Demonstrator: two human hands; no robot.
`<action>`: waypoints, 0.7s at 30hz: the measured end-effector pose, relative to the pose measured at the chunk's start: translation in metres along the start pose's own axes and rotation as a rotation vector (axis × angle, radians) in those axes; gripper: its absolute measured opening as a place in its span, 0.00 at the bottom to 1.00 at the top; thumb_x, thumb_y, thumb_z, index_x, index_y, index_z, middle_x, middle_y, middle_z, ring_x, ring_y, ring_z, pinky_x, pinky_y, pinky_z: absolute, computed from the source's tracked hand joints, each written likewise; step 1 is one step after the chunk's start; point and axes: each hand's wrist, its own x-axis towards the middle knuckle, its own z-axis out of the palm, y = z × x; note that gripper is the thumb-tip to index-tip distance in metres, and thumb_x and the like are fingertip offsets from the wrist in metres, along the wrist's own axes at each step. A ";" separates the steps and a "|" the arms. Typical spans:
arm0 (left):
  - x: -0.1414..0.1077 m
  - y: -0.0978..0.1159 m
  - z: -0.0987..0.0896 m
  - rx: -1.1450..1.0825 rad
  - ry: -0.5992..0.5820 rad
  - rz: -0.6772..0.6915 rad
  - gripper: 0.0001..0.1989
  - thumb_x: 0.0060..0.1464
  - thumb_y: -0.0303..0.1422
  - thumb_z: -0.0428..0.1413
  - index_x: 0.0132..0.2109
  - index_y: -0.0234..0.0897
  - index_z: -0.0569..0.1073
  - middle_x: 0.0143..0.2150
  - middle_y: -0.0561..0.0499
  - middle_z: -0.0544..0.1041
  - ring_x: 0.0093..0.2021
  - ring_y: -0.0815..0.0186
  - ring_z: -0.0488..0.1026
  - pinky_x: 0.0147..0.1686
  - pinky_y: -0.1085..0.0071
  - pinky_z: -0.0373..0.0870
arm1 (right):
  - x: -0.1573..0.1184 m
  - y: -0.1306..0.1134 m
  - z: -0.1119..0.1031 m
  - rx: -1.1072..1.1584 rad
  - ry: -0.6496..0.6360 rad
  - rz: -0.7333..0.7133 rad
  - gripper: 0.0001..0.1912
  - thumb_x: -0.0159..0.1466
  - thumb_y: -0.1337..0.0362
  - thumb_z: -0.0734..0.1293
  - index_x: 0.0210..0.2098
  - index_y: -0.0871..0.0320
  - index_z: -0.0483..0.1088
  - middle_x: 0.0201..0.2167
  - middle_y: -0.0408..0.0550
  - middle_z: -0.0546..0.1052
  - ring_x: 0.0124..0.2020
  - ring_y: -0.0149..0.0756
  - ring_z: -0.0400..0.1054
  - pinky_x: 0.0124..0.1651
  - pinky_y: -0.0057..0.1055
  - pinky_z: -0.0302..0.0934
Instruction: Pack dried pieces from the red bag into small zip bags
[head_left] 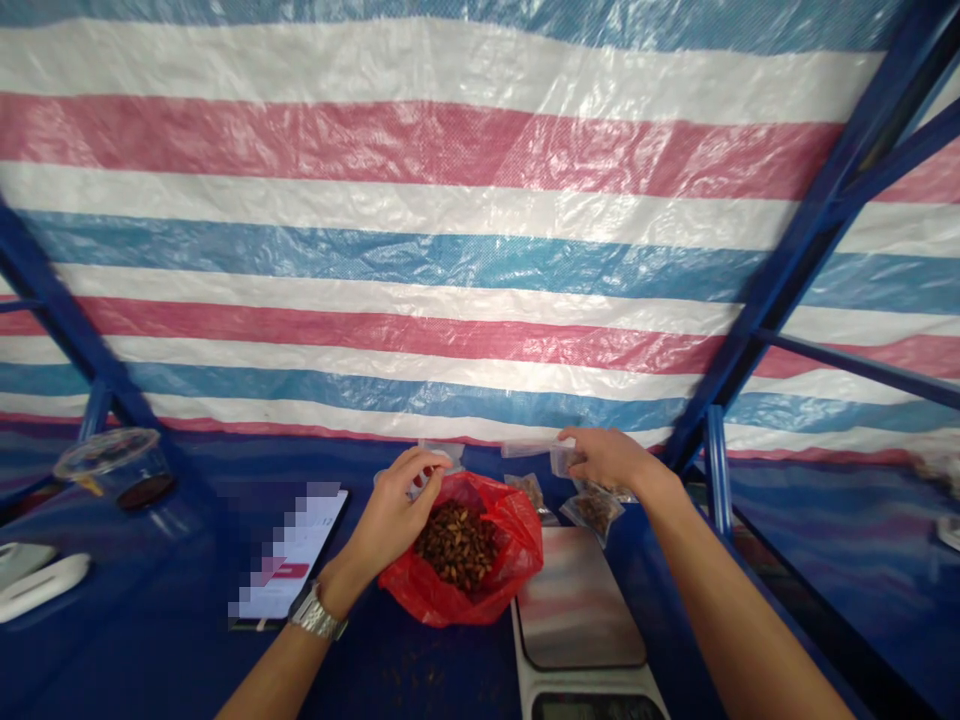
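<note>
Hands are the main thing for us here. Our left hand (394, 515), with a silver metal link wristwatch (316, 613) on its wrist, is pinched narrow, its fingertips (439, 460) closed on a small clear plastic bag (441, 450). Our right hand (607, 458) is pinched narrow too, with its fingers (574, 450) gripping another small clear plastic bag (564, 460), up near the far edge of the blue-topped table (390, 665). Between the two hands and a bit closer to us sits a crinkly red plastic bag (510, 560), open at the top, with a heap of shiny brown nut-like pieces (457, 545) inside. We can't tell what kind from up here. Right under our right hand lies a small clear bag of the same brown pieces (596, 512), with a similar one (529, 490) just beside it. A flat steel-topped digital kitchen scale (579, 600) sits right next to the red bag. Over on the left are a tablet with a pixelated screen (289, 555) and a round clear plastic tub (112, 465). Behind it all hangs a red, white and blue striped tarp (450, 250) on a blue metal frame (810, 230).
</note>
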 end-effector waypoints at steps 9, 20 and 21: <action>-0.002 0.027 -0.005 -0.388 -0.171 -0.191 0.19 0.67 0.47 0.55 0.40 0.36 0.79 0.34 0.51 0.79 0.32 0.67 0.71 0.34 0.72 0.65 | -0.051 -0.090 -0.043 0.185 0.333 -0.531 0.16 0.66 0.68 0.73 0.53 0.51 0.75 0.48 0.47 0.82 0.52 0.46 0.74 0.57 0.41 0.62; 0.000 0.031 -0.007 -0.564 -0.284 -0.270 0.20 0.63 0.47 0.61 0.32 0.34 0.78 0.27 0.53 0.74 0.27 0.71 0.63 0.30 0.73 0.57 | -0.057 -0.124 -0.027 0.201 0.398 -0.658 0.22 0.67 0.67 0.74 0.59 0.51 0.70 0.53 0.49 0.76 0.56 0.44 0.69 0.60 0.42 0.62; 0.000 0.032 -0.008 -0.573 -0.279 -0.271 0.20 0.63 0.47 0.61 0.32 0.34 0.78 0.27 0.53 0.74 0.27 0.71 0.63 0.30 0.73 0.58 | -0.059 -0.125 -0.028 0.215 0.406 -0.655 0.24 0.67 0.68 0.73 0.60 0.51 0.69 0.55 0.50 0.74 0.57 0.44 0.68 0.61 0.42 0.62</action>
